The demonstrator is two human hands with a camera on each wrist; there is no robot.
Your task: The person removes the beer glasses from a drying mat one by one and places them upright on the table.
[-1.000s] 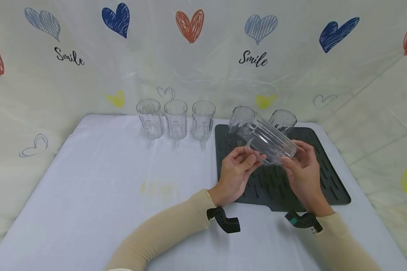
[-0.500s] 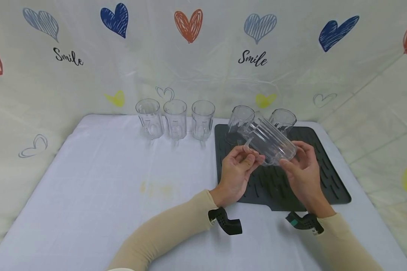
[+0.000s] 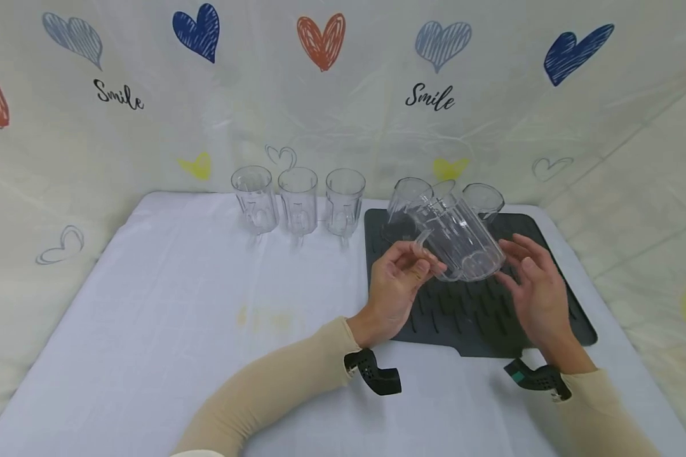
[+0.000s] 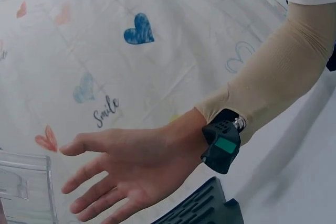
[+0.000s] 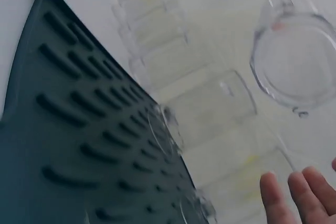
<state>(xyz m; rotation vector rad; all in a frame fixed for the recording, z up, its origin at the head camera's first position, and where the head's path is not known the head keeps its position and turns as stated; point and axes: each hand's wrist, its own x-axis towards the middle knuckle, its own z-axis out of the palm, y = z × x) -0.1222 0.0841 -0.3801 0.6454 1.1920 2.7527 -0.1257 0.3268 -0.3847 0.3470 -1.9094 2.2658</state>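
Note:
A clear glass mug [image 3: 463, 244] is held in the air, tilted, its base toward the lower right. My left hand [image 3: 393, 289] pinches its handle between thumb and fingers. Near the base, my right hand [image 3: 540, 301] has its fingers spread and holds nothing. The left wrist view shows a gap between that right hand [image 4: 136, 166] and the mug [image 4: 29, 192]. In the right wrist view, the mug's round base [image 5: 296, 61] faces the camera, with right fingertips [image 5: 302, 192] below it.
Beneath the hands lies a dark ridged drying mat [image 3: 463, 336], with two more clear mugs at its back, a left one [image 3: 401, 212] and a right one [image 3: 486, 200]. Three clear mugs, including the middle one [image 3: 299, 203], stand in a row left of the mat on the white-covered table [image 3: 148, 330].
My right hand has let go of the mug's base, moved right and spread its fingers. The mug has turned slightly more upright in my left hand, which keeps its pinch on the handle.

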